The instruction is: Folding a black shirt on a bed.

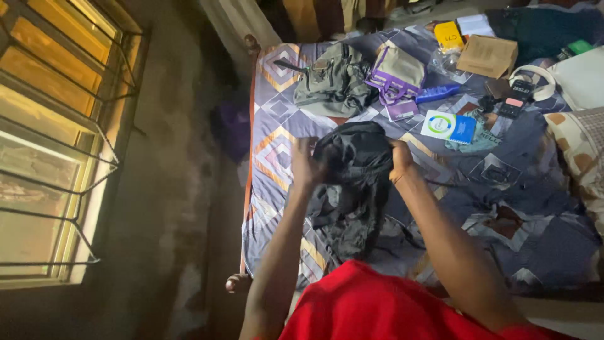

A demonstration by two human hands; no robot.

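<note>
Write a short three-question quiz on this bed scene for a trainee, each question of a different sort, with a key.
1. True or false: both the left hand and the right hand grip the black bag.
2. Multiple choice: the grey-green backpack lies A) on the floor, B) on the bed beyond the black bag, C) on the window sill.
3. Fill in: right beside the grey-green backpack lies a tan and ___ bag.

Key: 1 true, one hand at each side of it. 2 B. 3 purple.
</note>
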